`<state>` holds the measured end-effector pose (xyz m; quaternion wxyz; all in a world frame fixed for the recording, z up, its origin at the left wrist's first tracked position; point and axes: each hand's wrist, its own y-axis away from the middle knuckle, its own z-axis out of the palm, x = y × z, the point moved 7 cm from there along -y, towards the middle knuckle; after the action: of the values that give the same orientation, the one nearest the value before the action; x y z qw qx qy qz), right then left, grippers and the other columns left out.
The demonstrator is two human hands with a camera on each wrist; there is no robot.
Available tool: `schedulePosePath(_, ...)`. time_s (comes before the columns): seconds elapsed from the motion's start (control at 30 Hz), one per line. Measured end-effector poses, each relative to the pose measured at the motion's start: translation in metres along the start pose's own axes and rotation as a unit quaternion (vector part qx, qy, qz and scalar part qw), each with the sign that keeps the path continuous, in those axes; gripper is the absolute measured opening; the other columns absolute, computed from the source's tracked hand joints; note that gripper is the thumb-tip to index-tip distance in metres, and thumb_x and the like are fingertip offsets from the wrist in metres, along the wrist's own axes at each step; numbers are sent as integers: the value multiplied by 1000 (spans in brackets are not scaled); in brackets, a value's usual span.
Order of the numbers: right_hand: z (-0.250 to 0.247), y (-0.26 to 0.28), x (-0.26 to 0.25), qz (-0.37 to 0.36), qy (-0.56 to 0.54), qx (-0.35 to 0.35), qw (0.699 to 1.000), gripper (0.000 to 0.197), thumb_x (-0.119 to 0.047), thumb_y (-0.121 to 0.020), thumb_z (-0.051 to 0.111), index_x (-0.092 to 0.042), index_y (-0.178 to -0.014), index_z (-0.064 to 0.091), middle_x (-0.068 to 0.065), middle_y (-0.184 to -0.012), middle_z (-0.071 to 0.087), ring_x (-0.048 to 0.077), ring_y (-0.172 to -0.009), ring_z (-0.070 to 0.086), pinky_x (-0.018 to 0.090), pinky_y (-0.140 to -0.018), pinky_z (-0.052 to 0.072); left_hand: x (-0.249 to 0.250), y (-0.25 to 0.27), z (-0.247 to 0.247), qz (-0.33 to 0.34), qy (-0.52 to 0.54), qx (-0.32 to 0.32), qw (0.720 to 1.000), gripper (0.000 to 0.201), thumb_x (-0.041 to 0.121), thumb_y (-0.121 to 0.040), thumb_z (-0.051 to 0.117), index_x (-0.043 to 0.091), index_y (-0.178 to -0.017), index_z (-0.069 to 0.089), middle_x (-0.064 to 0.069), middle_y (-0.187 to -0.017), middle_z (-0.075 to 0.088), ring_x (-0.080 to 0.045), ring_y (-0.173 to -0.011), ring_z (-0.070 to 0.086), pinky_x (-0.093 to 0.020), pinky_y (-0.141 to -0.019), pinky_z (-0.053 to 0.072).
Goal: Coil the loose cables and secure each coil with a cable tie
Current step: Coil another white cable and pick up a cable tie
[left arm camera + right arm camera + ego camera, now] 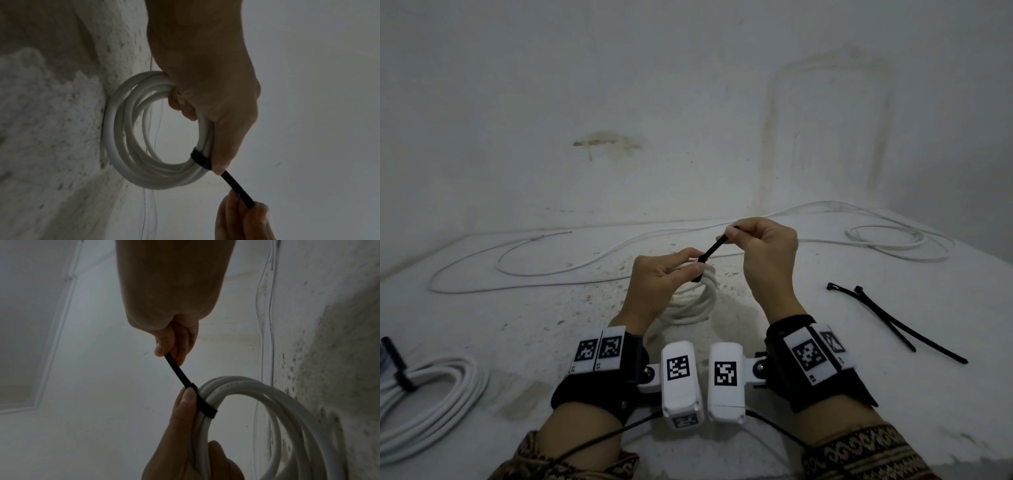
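Centrally, left hand [654,284] gripped white cable coil [131,146], fingers curled through its opening, thumb pressed beside black cable tie [202,404] wrapped round bundle. Coil stood on edge, touching white worktop [517,325]. Right hand [763,253] pinched tie's free tail between thumb and fingertips; tail ran straight, taut, up and rightward from coil. Tied white coil [431,404] lay flat at left edge. Two spare black ties [893,318] lay crossed at right. Loose white cable [551,260] trailed along worktop behind hands.
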<state>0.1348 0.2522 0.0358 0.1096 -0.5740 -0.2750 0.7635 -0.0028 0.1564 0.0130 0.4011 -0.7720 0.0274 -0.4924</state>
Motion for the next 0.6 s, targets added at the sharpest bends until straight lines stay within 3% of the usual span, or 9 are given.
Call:
schedulePosePath(0.1,5,-4,6,14,-36,-48,998,16,2,-81,66,-8,-69,66,9,-68,69,25,-73,70,28,-75,56,-7,-3,-3,-12,17,28,999,27,0,-79,69,26,-81,74,10,-72,73,-7,-69,69,-22,-74,55)
schedulePosePath(0.17,7,-4,13,37,-41,-81,995,7,-3,-83,67,-2,-76,67,11,-71,70,23,-73,70,28,-76,56,-11,-4,-7,-33,34,57,997,20,1,-79,69,19,-84,75,7,-71,73,-7,-67,68,-20,-71,54)
schedulePosePath(0.23,13,-2,24,78,-7,-122,989,6,-4,-81,67,0,-86,68,11,-79,69,16,-73,66,21,-71,51,-15,-4,-13,-61,53,93,992,14,1,-80,69,8,-91,75,7,-65,71,-2,-56,62,-13,-59,49)
schedulePosePath(0.33,34,15,37,150,82,-272,947,37,-8,-78,65,-9,-115,62,2,-102,64,4,-82,57,10,-63,42,-19,-2,-21,-122,93,164,974,12,5,-81,69,5,-92,73,9,-50,62,-1,-36,43,-12,-40,34)
schedulePosePath(0.4,45,25,34,151,87,-335,926,39,-7,-86,60,-15,-124,56,-5,-100,61,1,-83,58,8,-64,43,-21,-2,-25,-176,153,216,948,4,12,-80,72,11,-83,75,8,-44,55,-7,-32,31,-16,-36,25)
schedulePosePath(0.5,51,25,28,137,78,-325,932,30,-13,-94,54,-18,-123,57,4,-97,60,16,-87,60,27,-75,53,-19,2,-34,-256,189,253,914,10,19,-79,74,11,-73,72,3,-44,53,-10,-32,28,-17,-38,23)
schedulePosePath(0.6,72,27,18,118,86,-328,933,22,-16,-95,54,-16,-115,62,9,-87,59,19,-75,60,39,-74,56,-11,6,-55,-302,185,254,900,24,28,-81,72,5,-81,71,-12,-67,69,-11,-35,27,-17,-38,26)
